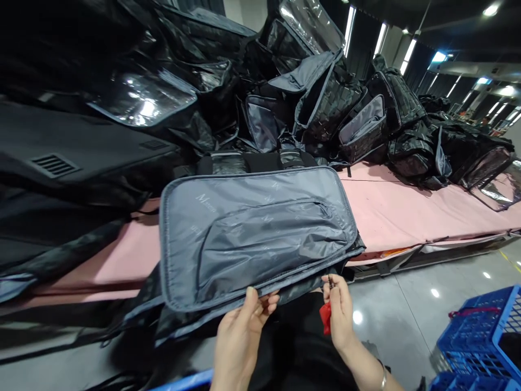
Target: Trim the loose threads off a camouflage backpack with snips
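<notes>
**Hands at the edge of an open grey-lined bag**

The left hand (240, 331) pinched the near edge of the grey nylon lining panel with a zipped pocket (256, 233), fingers curled over the hem, thumb under. The panel belonged to a black bag lying open on the pink padded worktable (407, 212), and it overhung the table's near edge toward the person. The right hand (340, 312) sat just beside the panel's lower right corner, closed around a small red-handled tool (325, 317), likely a thread snip; the fingertips also touched a small dark piece at the bag's edge, maybe a zipper pull, too small to tell. A bracelet showed on the right wrist.

Behind, a pile of black bags with clear plastic windows (317, 87) covered the back of the table. A blue plastic crate (484, 336) stood on the glossy floor to the right.

Risks, as judged from here: the lining was slippery and held by one pinch only, so the panel could slide off the table edge if the grip eased. The tool's tip was close to the fabric and to the left fingers; a slip could nick the lining or the skin. The leaning pile behind could also spill onto the open bag.
</notes>
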A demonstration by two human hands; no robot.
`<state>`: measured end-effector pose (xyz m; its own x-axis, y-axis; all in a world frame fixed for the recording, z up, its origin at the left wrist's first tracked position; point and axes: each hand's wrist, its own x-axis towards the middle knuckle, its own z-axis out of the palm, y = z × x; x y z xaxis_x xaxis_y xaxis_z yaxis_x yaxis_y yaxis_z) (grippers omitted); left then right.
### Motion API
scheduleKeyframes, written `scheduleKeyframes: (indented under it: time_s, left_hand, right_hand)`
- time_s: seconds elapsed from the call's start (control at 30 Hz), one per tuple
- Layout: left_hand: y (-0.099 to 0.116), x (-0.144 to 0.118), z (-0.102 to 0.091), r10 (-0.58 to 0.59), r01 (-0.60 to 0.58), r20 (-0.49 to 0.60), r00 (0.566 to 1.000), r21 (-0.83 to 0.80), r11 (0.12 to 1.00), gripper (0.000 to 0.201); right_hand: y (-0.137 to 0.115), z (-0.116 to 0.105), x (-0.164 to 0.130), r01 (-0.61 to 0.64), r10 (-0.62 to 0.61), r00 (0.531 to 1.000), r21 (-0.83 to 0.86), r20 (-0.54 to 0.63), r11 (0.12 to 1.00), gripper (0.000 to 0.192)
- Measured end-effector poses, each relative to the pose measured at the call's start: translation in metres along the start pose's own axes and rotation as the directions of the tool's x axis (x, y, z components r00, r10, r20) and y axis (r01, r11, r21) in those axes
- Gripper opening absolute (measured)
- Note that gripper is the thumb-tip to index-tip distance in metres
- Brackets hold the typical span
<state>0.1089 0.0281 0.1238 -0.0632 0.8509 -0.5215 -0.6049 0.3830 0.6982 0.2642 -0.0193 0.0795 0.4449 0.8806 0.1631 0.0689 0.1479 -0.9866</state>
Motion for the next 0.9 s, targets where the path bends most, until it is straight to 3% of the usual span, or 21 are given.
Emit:
scheduleKeyframes:
  time_s: [0.23, 0.57, 0.83, 0.9]
  left_hand:
    - [-0.001, -0.001, -0.003, 0.003, -0.003, 0.02, 1.0, 0.002, 1.0, 0.047]
    - [-0.005, 0.001, -0.003, 0.006, -0.006, 0.017, 1.0, -0.012, 1.0, 0.047]
    - [-0.018, -0.006, -0.007, 0.045, -0.045, 0.115, 0.992, -0.004, 0.999, 0.054]
    - [-0.02, -0.005, -0.011, 0.029, -0.032, 0.126, 0.992, 0.022, 0.999, 0.06]
  right_hand:
    - [-0.003, 0.012, 0.019, -0.177, 0.183, 0.981, 0.091, -0.064, 0.98, 0.032]
    - [-0.007, 0.03, 0.03, -0.264, 0.299, 0.953, 0.361, -0.044, 0.895, 0.041]
    - [0.004, 0.014, 0.017, -0.378, 0.423, 0.905, 0.369, -0.044, 0.849, 0.048]
    - [0.014, 0.007, 0.019, -0.408, 0.427, 0.904, 0.278, -0.009, 0.87, 0.05]
